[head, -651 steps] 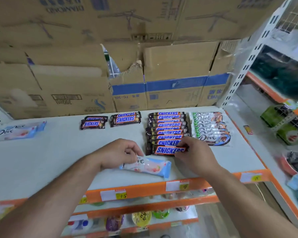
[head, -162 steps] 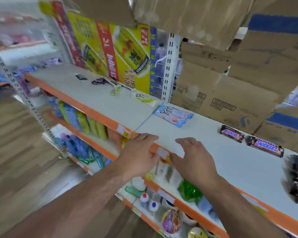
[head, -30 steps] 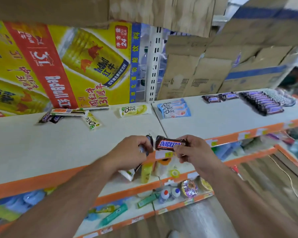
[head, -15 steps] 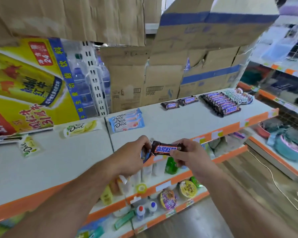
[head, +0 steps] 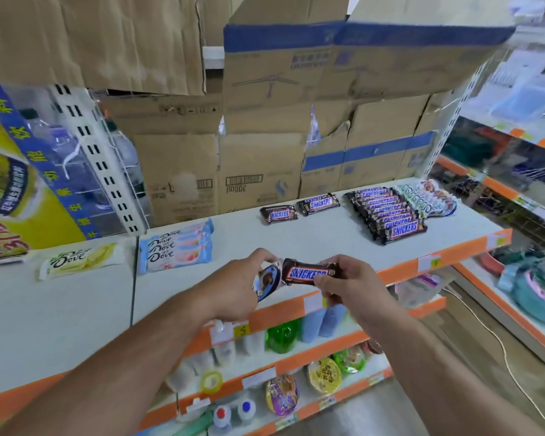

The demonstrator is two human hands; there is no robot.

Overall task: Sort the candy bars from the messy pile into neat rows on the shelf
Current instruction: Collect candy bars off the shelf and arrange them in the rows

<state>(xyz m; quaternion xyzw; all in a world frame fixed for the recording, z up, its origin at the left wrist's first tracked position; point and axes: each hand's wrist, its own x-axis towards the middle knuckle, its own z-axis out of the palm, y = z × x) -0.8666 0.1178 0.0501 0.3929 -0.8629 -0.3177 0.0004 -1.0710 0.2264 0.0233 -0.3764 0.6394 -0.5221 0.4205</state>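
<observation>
- Head view, centre of frame: the right hand (head: 350, 284) pinches one end of a brown plastic-wrapped Snickers bar (head: 307, 272), fingers curled round it. The bar is level above the front of the white shelf board (head: 312, 237), label up, probably so it can join its kind facing the same way.
- Just to its left, the left hand (head: 239, 287) grips a white-and-blue wrapped Dove bar (head: 266, 281) — the two wrappers nearly touch.
- Right of centre, an overlapped row of brown Snickers bars (head: 387, 212) lies beside a row of white-wrapped Dove bars (head: 428, 199) — the likely destinations.
- Behind the hands sit two loose Snickers bars (head: 279, 214). Further left lie a stack of pale-blue Dove bars (head: 177, 247) and one yellow-green Dove bar (head: 82, 259), grouped by flavour, it seems.
</observation>
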